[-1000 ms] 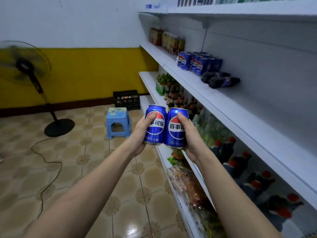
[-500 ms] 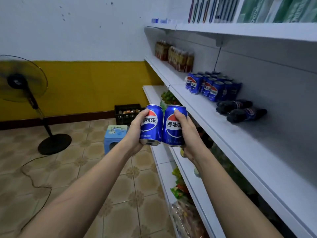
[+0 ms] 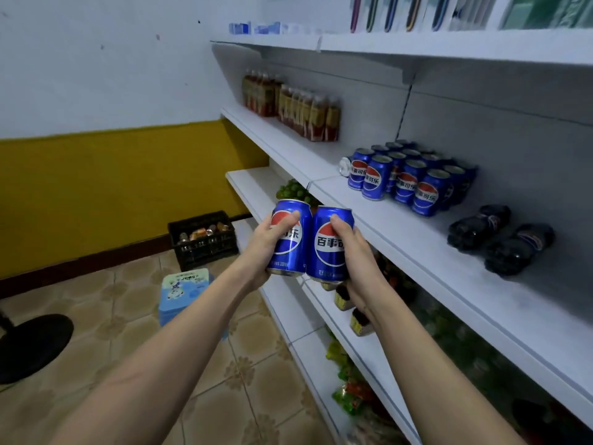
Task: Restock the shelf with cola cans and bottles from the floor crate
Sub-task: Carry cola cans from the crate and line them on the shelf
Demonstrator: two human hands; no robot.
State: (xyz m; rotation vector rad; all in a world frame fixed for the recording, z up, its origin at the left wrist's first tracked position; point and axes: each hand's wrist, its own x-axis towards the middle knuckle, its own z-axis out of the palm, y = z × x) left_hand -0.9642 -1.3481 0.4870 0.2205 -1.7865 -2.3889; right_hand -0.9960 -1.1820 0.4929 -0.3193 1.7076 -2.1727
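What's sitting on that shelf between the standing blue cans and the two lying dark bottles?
Nothing: in the head view, bare white shelf separates the blue cans from the dark bottles.

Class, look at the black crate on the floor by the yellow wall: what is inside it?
The black crate holds several round tops, seemingly cans or bottles, glinting orange and silver. Its walls hide everything lower down, so their number and kind cannot be told.

Dim, cool, even indoor light; soft shadows under the shelves (image 3: 417, 239) toward 3 o'clock. Wide-angle bending at the edges, slight overall softness, no harsh glare.
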